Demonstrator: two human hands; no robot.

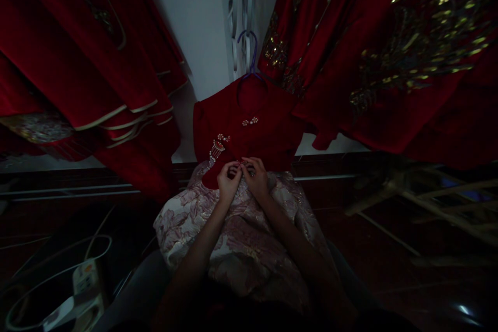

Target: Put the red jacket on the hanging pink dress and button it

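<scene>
Red top [268, 129] hung on a blue hanger [249, 41] at the wall, dead centre, hem over pale floral brocade [249, 238]. Beaded tassel [217, 149] on its front, small bead clasp [250, 121] above. Left hand [229, 180] and right hand [256, 176] touched, fingers pinching its lower front edge.

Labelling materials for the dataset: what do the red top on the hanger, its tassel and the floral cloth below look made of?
Red top: deep matte pile, likely velvet. Tassel: strings of pale beads, pearl-like, probably plastic or glass. Floral cloth: woven brocade look, pink flowers with glinting metallic thread. Hanger: thin, blue-coated, probably wire.
</scene>
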